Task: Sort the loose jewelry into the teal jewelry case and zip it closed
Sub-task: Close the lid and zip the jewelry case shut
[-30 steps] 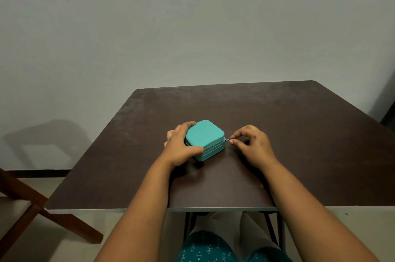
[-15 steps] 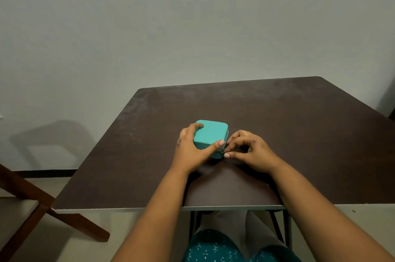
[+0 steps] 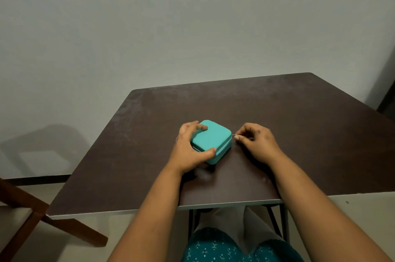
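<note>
Two hands work a closed teal case (image 3: 210, 141) on a dark counter (image 3: 299, 133).

The left hand (image 3: 190, 148) grips the case's left side, fingers (image 3: 201, 127) curled over the lid, thumb along the near edge. The right hand (image 3: 257, 144) sits just beside the case's right corner, fingertips pinching a small metal zip pull (image 3: 233, 134), barely visible. The lid is down, so the contents are hidden.
</note>
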